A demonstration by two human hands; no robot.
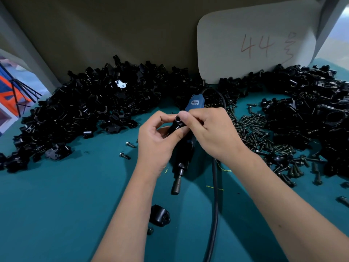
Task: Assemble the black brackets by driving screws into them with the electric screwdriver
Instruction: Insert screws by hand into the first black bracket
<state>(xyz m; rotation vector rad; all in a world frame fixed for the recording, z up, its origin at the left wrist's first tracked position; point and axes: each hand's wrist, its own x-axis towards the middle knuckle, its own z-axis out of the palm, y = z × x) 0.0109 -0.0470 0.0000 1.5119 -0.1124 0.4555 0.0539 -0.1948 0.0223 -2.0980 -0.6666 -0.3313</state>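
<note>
Teal cloth covers the table (66, 195), which runs back to a plain beige wall. Leaning against that wall on the far right is a pale card (255, 44) with "44" and another mark written on it in red.

Seen from the head camera, a big heap of black brackets (81, 108) spreads over the far left of the table, and a second heap (311, 114) fills the far right. Between the right heap and the hands lies a scatter of dark screws (258, 133). Two loose screws (124, 155) lie on the cloth left of the hands.

Both hands meet at the middle of the table. The left hand (156, 140) has its fingers curled and pinches a small black bracket (176, 124) from the left. The right hand (213, 131) comes in from the right, its thumb and fingertips closed on the same bracket at its upper end, where a round opening faces up. Whether a screw is in the bracket cannot be told.

The electric screwdriver (182, 163) lies on the cloth under the hands, its blue cap at the far end and its metal tip pointing toward the near edge. Its black cable (215, 205) loops from the blue end and runs down the right side of the tool toward the near edge.

Near the lower middle, a single bracket (159, 215) sits on the cloth alone, with one screw (150, 231) just beside it on the near side.
</note>
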